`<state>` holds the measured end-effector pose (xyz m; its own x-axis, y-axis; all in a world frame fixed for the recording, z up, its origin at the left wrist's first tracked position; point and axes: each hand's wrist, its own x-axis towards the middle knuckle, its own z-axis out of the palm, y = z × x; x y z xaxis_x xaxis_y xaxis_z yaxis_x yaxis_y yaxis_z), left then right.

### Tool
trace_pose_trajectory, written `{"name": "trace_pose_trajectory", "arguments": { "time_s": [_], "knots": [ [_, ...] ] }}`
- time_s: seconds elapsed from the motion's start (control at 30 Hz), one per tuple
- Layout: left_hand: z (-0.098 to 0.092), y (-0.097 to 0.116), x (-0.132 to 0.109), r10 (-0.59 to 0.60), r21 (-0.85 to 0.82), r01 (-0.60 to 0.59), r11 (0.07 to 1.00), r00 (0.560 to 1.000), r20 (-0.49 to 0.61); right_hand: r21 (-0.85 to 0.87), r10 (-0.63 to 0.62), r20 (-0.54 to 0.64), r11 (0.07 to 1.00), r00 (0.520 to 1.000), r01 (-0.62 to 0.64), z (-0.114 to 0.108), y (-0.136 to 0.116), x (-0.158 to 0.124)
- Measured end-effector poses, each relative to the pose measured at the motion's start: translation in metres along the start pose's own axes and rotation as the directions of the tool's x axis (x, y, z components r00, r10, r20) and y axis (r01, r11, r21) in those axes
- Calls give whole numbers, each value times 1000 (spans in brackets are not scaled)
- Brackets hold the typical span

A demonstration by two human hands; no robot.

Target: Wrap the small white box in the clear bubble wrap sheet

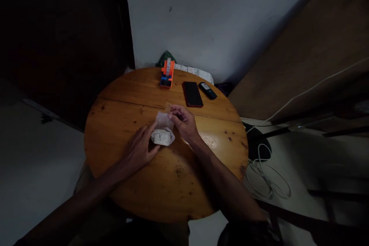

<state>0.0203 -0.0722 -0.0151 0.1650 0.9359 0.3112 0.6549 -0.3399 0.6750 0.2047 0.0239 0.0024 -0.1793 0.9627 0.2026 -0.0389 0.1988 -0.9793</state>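
On the round wooden table lies a small white box (162, 138) with print on it, partly wrapped in bubble wrap (163, 120) that stands up loosely behind it. My left hand (142, 144) grips the wrapped box from the left, with the thumb at its near side and the fingers along the wrap. Above the wrap's right edge, my right hand (184, 121) is closed in a pinch. A small strip of clear, brownish tape (168, 106) sticks out from its fingertips. Whether the strip touches the wrap I cannot tell.
Toward the back of the table (112, 123) stands an orange tape dispenser (167, 72). A dark smartphone (193, 94) and a black handset (207, 90) lie right of it. Printed papers (196, 71) and a green bag (166, 57) sit by the wall. Coiled cable (266, 178) lies on the floor.
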Motion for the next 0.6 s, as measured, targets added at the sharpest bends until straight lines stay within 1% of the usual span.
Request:
{"name": "trace_pose_trajectory", "arguments": {
  "time_s": [0.1, 0.2, 0.27, 0.33, 0.4, 0.47, 0.57, 0.6],
  "knots": [
    [-3, 1, -3, 42, 3, -42, 999, 999, 22, 16, 5, -17, 1000, 1000, -5, -1, 0, 1],
    [-9, 5, -6, 52, -28, -51, 998, 998, 38, 31, 6, -35, 1000, 999, -5, -3, 0, 3],
    [-13, 9, -9, 47, -73, -42, 996, 997, 64, 57, -2, -57, 998, 998, 5, -4, -1, 4],
    [-18, 13, -12, 31, -155, -15, 988, 994, 101, 69, -7, -84, 998, 996, 13, -6, -1, 5],
    [-22, 15, -13, -14, -247, 45, 968, 992, 124, 63, -6, -103, 998, 995, 13, -7, -1, 6],
    [-24, 15, -10, -108, -312, 140, 940, 987, 118, 56, -6, -107, 998, 994, 12, -8, -1, 6],
    [-23, 9, 7, -262, -362, 270, 892, 962, 70, 50, -5, -98, 999, 995, 10, -8, -1, 6],
    [-21, 6, 15, -289, -377, 299, 876, 954, 85, 46, -6, -94, 999, 996, 11, -7, -1, 5]
  ]
}}
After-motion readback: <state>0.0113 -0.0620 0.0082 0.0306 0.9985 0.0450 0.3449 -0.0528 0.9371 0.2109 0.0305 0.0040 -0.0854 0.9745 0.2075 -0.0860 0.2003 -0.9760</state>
